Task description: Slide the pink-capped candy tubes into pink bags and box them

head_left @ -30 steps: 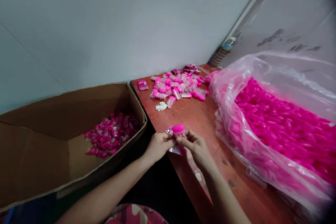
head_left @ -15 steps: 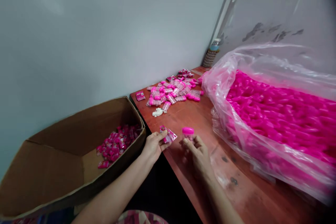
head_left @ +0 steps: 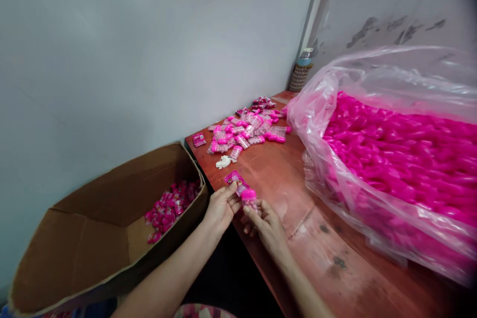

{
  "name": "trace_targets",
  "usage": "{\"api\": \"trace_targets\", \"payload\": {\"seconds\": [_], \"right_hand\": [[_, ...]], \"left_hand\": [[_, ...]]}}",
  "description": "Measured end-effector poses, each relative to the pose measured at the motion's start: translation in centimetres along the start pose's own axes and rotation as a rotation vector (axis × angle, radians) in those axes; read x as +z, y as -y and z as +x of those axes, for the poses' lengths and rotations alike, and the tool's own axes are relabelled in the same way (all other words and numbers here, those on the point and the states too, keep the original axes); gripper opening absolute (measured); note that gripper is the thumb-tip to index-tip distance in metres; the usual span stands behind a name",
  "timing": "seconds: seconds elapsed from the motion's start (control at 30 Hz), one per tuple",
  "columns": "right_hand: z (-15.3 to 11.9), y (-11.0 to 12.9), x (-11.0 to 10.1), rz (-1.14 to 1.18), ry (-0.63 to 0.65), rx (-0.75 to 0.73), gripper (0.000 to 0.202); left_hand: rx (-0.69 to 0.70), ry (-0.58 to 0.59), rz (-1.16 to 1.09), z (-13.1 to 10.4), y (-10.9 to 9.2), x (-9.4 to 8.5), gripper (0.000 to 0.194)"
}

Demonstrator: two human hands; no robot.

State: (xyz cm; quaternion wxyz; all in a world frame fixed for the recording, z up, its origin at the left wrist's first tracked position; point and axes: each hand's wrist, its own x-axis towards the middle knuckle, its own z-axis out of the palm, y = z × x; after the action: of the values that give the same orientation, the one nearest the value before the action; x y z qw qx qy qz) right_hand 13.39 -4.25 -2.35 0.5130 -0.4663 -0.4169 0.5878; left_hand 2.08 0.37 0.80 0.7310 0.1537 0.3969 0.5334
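Observation:
Over the table's left edge, my left hand (head_left: 222,207) is closed on a flat pink printed wrapper (head_left: 234,179), pinched between thumb and fingers. My right hand (head_left: 265,223) grips a small clear bottle with a pink cap (head_left: 249,198), which has pale pink balls inside. The bottle's cap end meets the lower end of the wrapper; whether it is inside the wrapper I cannot tell. Beyond my hands lies a pile of similar pink-capped bottles (head_left: 248,131), with a crumpled white scrap (head_left: 224,161) in front of it.
A cardboard box (head_left: 93,228) at the left holds wrapped pink packs (head_left: 169,208). On the right, a large clear plastic bag (head_left: 313,124) is full of bright pink plastic pieces (head_left: 402,154). Dark pink packets (head_left: 263,103) and a water bottle (head_left: 305,57) stand towards the back of the red table (head_left: 298,198).
My right hand has brought the bottle left, up against the wrapper in my left hand. The wrapper has turned and its printed face shows more.

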Motion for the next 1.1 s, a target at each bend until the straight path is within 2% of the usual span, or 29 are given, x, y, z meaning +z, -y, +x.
{"api": "trace_targets", "payload": {"seconds": [0.17,0.3,0.43,0.67,0.77,0.83,0.9,1.0,1.03,1.1], "right_hand": [[0.1,0.2,0.0,0.063,0.051,0.006,0.029],[0.1,0.3,-0.1,0.119,0.09,0.016,0.028],[0.3,0.0,-0.2,0.119,0.071,-0.021,0.026],[0.4,0.0,-0.2,0.045,0.02,-0.068,0.024],[0.4,0.2,-0.1,0.083,0.061,-0.048,0.025],[0.4,0.2,-0.1,0.097,0.102,-0.027,0.027],[0.4,0.0,-0.2,0.007,0.048,-0.064,0.026],[0.4,-0.4,-0.4,-0.246,-0.154,-0.215,0.022],[0.4,-0.5,-0.5,-0.287,-0.178,-0.243,0.021],[0.5,-0.4,-0.6,-0.221,-0.099,-0.22,0.02]], "left_hand": [[0.058,0.056,0.148,-0.5,0.0,0.7,0.02],[0.133,0.159,0.291,-0.9,-0.4,1.1,0.027],[0.091,0.226,0.4,-0.9,-0.3,1.2,0.027],[0.044,0.221,0.476,-0.6,-0.4,1.1,0.025],[0.013,0.253,0.507,-0.4,-0.8,1.0,0.026],[0.052,0.243,0.57,-0.4,-0.8,0.8,0.027],[0.153,0.188,0.653,-0.3,-0.5,0.7,0.026],[0.262,0.112,0.709,-0.2,0.1,0.7,0.025],[0.257,0.111,0.689,-0.2,0.3,0.7,0.025],[0.179,0.161,0.613,-0.4,0.3,0.8,0.025]]}}
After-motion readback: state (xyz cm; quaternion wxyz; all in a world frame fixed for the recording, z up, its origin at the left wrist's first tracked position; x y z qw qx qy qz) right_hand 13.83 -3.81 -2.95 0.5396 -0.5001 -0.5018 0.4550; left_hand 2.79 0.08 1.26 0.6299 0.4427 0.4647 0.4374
